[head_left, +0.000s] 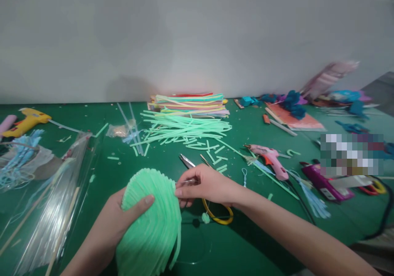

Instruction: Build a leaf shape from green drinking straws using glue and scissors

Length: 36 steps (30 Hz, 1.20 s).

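My left hand point(123, 218) grips a mint-green fan of pipe cleaners point(150, 218) packed side by side, thumb on top and fingers hidden behind. One strand hangs loose at its lower right. At the fan's upper right edge my right hand point(200, 185) pinches a thin, shiny needle-like piece point(182, 181) that reaches to the edge; its exact kind is hard to make out. Under my right wrist lie scissors with a yellow handle point(221, 222), blades pointing away. A small green tuft point(205, 217) is beside the handle.
Loose green pipe cleaners point(187, 126) lie ahead, before a stack of coloured ones point(191, 103). A pink glue gun point(273, 159) and a purple tool point(328, 183) are on the right. Left are a yellow glue gun point(29, 122), clear plastic sleeves point(52, 210) and blue tassels point(23, 157).
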Motion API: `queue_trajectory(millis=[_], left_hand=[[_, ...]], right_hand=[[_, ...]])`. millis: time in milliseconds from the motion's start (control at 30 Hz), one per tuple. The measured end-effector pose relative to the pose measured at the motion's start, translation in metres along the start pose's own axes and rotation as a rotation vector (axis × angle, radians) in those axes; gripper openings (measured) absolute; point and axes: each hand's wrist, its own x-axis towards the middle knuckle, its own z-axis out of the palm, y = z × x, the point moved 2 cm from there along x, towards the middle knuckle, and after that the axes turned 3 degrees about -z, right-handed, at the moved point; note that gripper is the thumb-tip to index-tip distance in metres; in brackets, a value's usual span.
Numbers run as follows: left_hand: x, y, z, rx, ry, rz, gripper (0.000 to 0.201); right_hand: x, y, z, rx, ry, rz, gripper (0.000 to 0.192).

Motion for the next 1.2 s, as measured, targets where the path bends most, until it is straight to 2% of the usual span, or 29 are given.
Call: queue_trajectory(millis=[200,433,733,933,1133,1200], left_hand=[[0.0,-0.001,0.0,0.016,-0.022,0.003,0.046],[0.003,-0.005,-0.003,0.036,-0.033,0.018,0.049],[0.001,0.0,0.003,0.008,-0.007,-0.003,0.049],[-0.001,-0.003,0.006,0.018,-0.009,0.04,0.042],[0.002,-0.007,0.002,0.053,0.019,0.054,0.039],[0.004,-0.008,0.0,0.048,0.026,0.036,0.039]], right_hand=[[0.004,0.008,0.0,0.049,0.015,-0.021,0.034],[0.002,0.012,-0.004,0.073,0.024,-0.039,0.035],[0.0,0.01,-0.003,0.062,-0.018,-0.016,0.036],[0.003,0.015,0.0,0.08,-0.019,0.011,0.042],[0.002,0.012,-0.003,0.053,-0.026,-0.001,0.035],[-0.003,0.008,-0.005,-0.018,0.053,-0.074,0.03]])
